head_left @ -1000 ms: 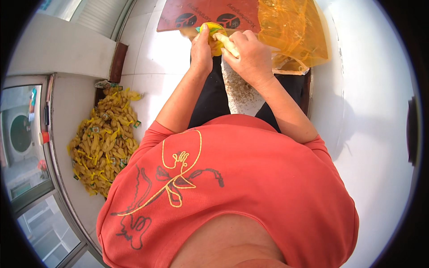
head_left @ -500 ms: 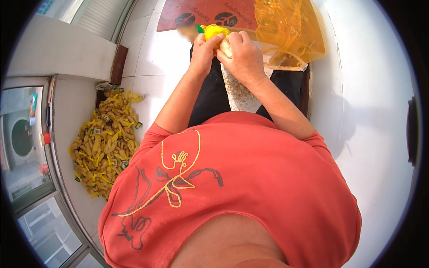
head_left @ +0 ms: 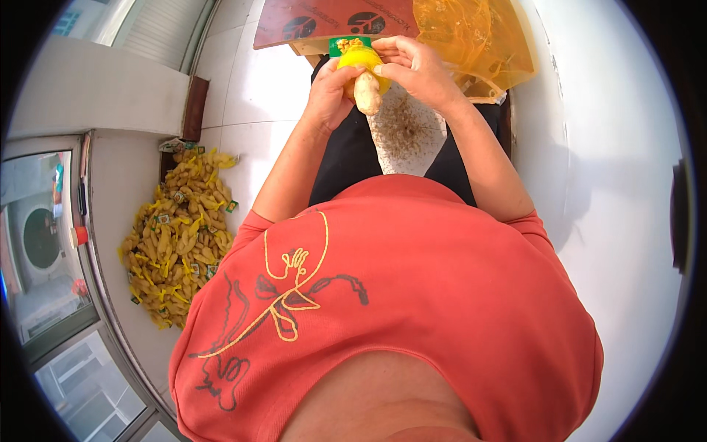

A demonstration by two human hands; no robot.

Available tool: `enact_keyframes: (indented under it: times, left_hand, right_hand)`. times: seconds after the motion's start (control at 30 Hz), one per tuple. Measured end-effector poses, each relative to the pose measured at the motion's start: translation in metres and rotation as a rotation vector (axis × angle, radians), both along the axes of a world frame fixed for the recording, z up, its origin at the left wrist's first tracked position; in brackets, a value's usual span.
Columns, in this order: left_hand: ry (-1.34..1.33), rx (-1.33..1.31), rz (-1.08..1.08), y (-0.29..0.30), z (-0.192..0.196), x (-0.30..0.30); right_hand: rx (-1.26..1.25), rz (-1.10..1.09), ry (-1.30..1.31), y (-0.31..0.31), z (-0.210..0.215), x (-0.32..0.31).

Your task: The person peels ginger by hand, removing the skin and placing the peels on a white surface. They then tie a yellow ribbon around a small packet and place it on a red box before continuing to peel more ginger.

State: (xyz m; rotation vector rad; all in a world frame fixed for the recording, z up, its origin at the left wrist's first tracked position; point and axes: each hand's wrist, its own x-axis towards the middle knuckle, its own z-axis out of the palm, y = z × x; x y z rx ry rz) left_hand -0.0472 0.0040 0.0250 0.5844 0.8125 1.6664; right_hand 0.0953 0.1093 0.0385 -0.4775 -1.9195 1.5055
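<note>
Over my lap, a pale tan piece of ginger root [head_left: 367, 94] sticks out toward me from a yellow mesh bag [head_left: 359, 57]. A green label [head_left: 336, 48] shows at the bag's far end. My left hand [head_left: 328, 94] is closed around the ginger and the netting from the left, with its thumb on top. From the right, my right hand [head_left: 423, 75] holds the edge of the mesh with its thumb, while its other fingers reach past the bag toward the label. Part of the ginger is hidden by the netting and my fingers.
A large heap of netted ginger [head_left: 177, 243] with small green labels lies on the floor at the left, by the wall. Beyond my hands is a reddish board [head_left: 331, 22]. An orange plastic bag [head_left: 479, 44] drapes over its right side. Brown debris [head_left: 405, 129] lies between my legs.
The ginger now points toward me, its bare end exposed below the netting. My right hand has loosened and shifted right and slightly away. The green label shows more fully.
</note>
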Motion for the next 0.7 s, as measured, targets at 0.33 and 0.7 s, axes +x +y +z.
enact_keyframes:
  times: [0.33, 0.7]
  left_hand:
    - [0.282, -0.066, 0.024, -0.001, -0.012, -0.005]
    - [0.328, -0.089, 0.312, 0.01, -0.022, 0.012]
  right_hand:
    - [0.442, -0.197, -0.163, -0.021, 0.0, 0.001]
    - [0.001, -0.19, 0.101, -0.022, -0.031, 0.005]
